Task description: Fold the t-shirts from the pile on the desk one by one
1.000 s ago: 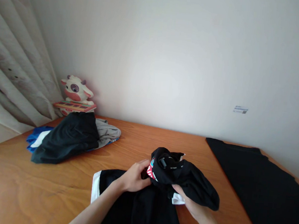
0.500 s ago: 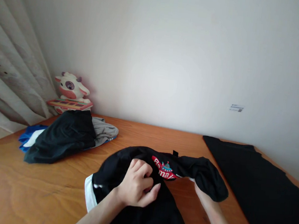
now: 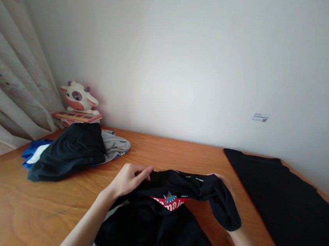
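Observation:
A black garment [image 3: 153, 227] with white edges and a red print with white letters hangs between both hands over the near middle of the table. My left hand [image 3: 132, 178] is closed on its upper left edge, thumb on top. At the upper right, my right hand [image 3: 224, 184] is behind the cloth, mostly hidden; a black sleeve-like part drapes over that wrist. How its fingers lie is largely covered.
On the wooden table [image 3: 156, 149], a pile of dark, grey and blue clothes [image 3: 70, 152] lies at left. Behind it stands a cow toy [image 3: 78, 102] by the curtain [image 3: 14, 64]. Black cloth [image 3: 285, 202] lies flat at right. A label [image 3: 260, 117] is on the wall.
My left hand has moved up and left to the garment's top edge. My right hand has risen behind the cloth. The red print has shifted down and left, and the garment is spread wider.

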The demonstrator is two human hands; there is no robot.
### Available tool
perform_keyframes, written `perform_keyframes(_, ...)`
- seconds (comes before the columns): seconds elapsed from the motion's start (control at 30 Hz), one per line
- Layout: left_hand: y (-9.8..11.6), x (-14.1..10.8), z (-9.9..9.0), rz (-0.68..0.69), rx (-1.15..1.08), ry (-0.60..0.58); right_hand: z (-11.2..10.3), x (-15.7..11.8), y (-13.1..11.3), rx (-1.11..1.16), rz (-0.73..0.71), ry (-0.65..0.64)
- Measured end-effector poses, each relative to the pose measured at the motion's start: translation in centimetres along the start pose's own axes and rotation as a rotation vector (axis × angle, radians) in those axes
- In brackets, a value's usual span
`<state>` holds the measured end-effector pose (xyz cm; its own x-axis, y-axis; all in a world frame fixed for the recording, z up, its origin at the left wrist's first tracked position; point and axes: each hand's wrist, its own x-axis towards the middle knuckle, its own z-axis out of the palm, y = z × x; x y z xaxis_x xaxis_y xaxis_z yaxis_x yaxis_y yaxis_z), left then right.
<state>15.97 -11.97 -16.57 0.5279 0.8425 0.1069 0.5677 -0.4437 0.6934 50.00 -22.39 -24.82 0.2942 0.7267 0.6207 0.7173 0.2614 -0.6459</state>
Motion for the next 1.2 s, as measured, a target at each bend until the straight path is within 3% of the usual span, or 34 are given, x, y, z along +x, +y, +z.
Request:
perform_keyframes(0.1, -0.3, -0.1, 1.1, 0.125, 0.134, 0.038, -0.1, -0.1, 0.9, -0.03, -0.016, -0.057)
perform_keyframes(0.2, -0.7, -0.2, 1.8, 0.059, 0.127, -0.106, -0.6, -0.6, 1.4, -0.016, 0.016, -0.137)
perform_keyframes(0.27, -0.8, -0.3, 1.7, 0.005, 0.119, -0.204, -1.2, -0.8, 0.7, 0.034, 0.103, -0.237)
perform_keyframes(0.37, -0.7, -0.2, 1.4, 0.052, 0.083, -0.184, -2.2, -0.7, -1.6, 0.107, 0.269, -0.394)
perform_keyframes(0.43, -0.7, -0.1, 1.3, 0.111, 0.059, -0.121, -2.4, -0.5, -2.9, 0.138, 0.288, -0.42)
perform_keyframes(0.53, -0.9, 0.3, 1.4, 0.191, 0.059, -0.017, -1.8, 0.2, -3.8, 0.137, 0.173, -0.289)
perform_keyframes(0.67, -1.5, 0.4, 1.9, 0.349, 0.146, 0.326, -1.5, 0.8, -3.1, 0.085, -0.011, 0.007)
perform_keyframes(0.77, -1.8, 0.0, 1.9, 0.463, 0.287, 0.61, -1.9, 0.8, -2.4, -0.003, -0.123, 0.125)
perform_keyframes(0.83, -1.5, -0.4, 1.8, 0.503, 0.379, 0.653, -2.2, 0.6, -1.9, -0.068, -0.169, 0.139)
perform_keyframes(0.87, -1.3, -0.5, 1.6, 0.516, 0.411, 0.603, -2.3, 0.6, -1.8, -0.091, -0.182, 0.126)
perform_keyframes(0.93, -0.8, -0.8, 1.2, 0.521, 0.412, 0.389, -2.3, 0.5, -1.5, -0.098, -0.191, 0.073)
perform_keyframes(1.0, -0.3, -0.8, 0.6, 0.478, 0.314, 0.145, -2.3, 0.4, -1.3, -0.078, -0.175, 0.009)
perform_keyframes(1.07, -0.2, -0.9, -0.1, 0.398, 0.18, -0.015, -2.2, 0.3, -1.2, -0.061, -0.108, -0.06)
perform_keyframes(1.13, -0.3, -1.0, -0.8, 0.323, 0.108, -0.066, -2.2, -0.1, -1.3, -0.031, -0.002, -0.168)
perform_keyframes(1.2, -0.7, -1.1, -1.4, 0.251, 0.161, -0.032, -1.9, -0.6, -1.5, 0.033, 0.086, -0.315)
